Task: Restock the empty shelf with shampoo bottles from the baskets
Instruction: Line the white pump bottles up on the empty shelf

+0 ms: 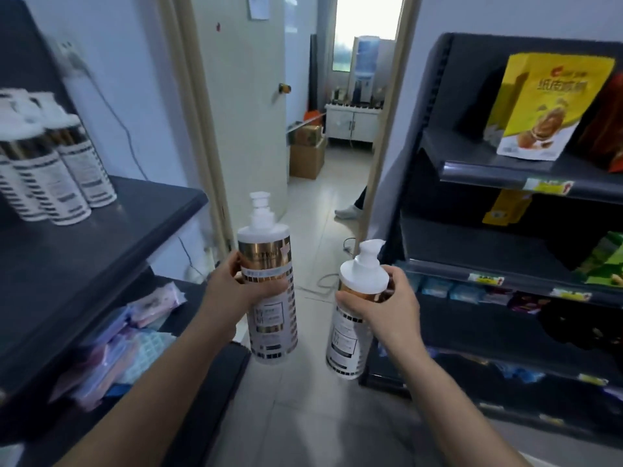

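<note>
- Dark shelf [111, 237] at frame left is mostly bare beside three shelved bottles [50, 170].
- Left hand [232, 284] wraps one shampoo bottle [269, 298]; right hand [387, 305] curls round another bottle [350, 332].
- Best set each upright beside that row.

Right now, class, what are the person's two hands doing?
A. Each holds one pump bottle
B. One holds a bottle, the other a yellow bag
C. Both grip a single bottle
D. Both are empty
A: the left hand wraps one bottle and the right hand grips a second bottle, both held above the floor.
</note>
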Demonstrator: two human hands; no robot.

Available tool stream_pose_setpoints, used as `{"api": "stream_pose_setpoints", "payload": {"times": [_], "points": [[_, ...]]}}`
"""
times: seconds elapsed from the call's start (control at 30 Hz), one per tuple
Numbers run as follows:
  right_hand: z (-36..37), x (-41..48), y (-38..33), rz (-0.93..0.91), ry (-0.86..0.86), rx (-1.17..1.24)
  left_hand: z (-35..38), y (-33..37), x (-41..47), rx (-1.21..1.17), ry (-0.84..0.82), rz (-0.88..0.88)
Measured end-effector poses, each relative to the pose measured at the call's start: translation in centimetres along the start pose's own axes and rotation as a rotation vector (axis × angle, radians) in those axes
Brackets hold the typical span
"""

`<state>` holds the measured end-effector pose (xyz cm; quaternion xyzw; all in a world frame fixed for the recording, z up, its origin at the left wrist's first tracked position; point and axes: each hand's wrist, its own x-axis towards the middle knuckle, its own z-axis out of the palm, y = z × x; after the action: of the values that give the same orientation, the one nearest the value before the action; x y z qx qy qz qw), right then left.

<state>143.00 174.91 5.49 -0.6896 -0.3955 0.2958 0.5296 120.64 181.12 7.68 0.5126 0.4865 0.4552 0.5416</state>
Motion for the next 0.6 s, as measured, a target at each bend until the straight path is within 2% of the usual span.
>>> {"api": "stream_pose_setpoints", "payload": {"times": [0.33, 0.6], "points": [[9.1, 5.2, -3.9, -0.026, -0.249, 0.116, -6.6, 1.4, 4.2, -0.047, 0.125, 0.054], [13.7, 11.3, -6.6, 0.015, -0.509, 0.336, -8.5, 2.4, 7.2, -0.082, 0.217, 0.025]]}}
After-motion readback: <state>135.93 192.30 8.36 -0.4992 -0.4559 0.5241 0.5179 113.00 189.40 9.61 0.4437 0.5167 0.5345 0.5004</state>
